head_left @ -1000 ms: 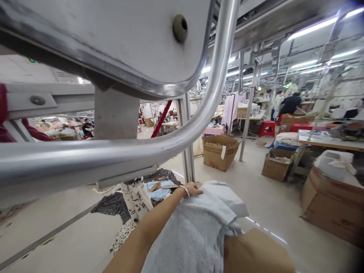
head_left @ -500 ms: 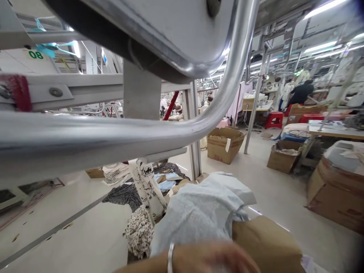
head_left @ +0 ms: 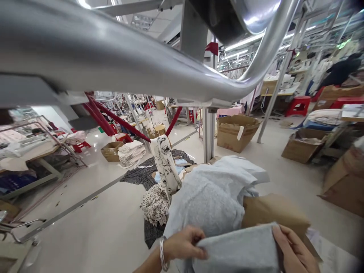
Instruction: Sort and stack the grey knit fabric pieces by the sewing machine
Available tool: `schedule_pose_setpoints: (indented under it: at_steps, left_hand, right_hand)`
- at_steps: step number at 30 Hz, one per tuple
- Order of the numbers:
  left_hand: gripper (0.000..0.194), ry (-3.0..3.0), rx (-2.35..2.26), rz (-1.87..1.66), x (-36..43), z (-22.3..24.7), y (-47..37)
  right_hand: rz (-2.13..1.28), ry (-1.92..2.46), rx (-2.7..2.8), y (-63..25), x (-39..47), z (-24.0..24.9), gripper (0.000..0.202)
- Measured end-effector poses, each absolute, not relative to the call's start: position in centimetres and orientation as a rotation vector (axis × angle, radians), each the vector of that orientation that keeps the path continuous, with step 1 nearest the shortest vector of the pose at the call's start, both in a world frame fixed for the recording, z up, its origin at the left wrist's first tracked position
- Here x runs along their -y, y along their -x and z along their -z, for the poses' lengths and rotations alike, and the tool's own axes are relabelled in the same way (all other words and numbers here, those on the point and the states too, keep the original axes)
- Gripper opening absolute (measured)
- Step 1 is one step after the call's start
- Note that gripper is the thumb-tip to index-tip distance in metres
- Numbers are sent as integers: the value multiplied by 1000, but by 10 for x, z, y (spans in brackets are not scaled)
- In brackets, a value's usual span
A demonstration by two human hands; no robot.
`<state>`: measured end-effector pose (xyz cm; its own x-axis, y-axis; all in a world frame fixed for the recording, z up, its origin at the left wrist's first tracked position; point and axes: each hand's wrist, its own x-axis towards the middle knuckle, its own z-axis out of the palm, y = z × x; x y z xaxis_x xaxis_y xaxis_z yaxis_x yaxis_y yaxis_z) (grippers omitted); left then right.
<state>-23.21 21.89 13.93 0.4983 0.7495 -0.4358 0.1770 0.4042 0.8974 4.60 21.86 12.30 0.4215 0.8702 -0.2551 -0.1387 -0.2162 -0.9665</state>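
A light grey-blue piece of fabric (head_left: 239, 248) stretches between my two hands at the bottom of the head view. My left hand (head_left: 186, 244), with a silver bangle at the wrist, pinches its left edge. At the upper right corner my right hand (head_left: 297, 250) grips the same piece, thumb on top. Just beyond lies a heap of similar grey-blue cloth (head_left: 216, 193), draped beside a brown cardboard flap (head_left: 275, 210). Left of the heap sit a speckled cloth bundle (head_left: 157, 203) and an upright strip of black-and-white patterned fabric (head_left: 165, 163).
A thick metal tube (head_left: 136, 57) crosses the view close above my hands. An open cardboard box (head_left: 237, 132) stands on the floor beyond the metal post (head_left: 209, 132). More cardboard boxes are at right. Dark cloth (head_left: 142, 176) and a stacked pile of fabric (head_left: 131, 153) lie on the floor.
The view has shifted, so the metal tube sits higher. My left hand, blurred before, now grips the fabric. My right hand has come into view, holding the piece's other end.
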Motion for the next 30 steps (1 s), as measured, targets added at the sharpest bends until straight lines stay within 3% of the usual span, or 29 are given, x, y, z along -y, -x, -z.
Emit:
schedule_pose_setpoints:
  at_steps: [5,13,18,23,30]
  left_hand:
    - [59,-953,-1022,-785,-217,-145,237]
    - [55,-788,-989,-1104,-227,-159,205]
    - [56,-914,-1043,-1136,-231,-155,193]
    - [57,-958,-1090,-1065,-232,-153,186]
    - [54,-986,-1100,-1028,-229,-153,184]
  right_hand:
    - [-1050,1443,531,-49,-216,-139,70]
    - [-1081,1339,510,-56,-206,-145,61]
    - [-1125,1340,257,-62,-187,-132,67]
    - [-1054,1468,363,-75,-166,-114,60]
    - [-866,1529,167,-72,-157,-129,69]
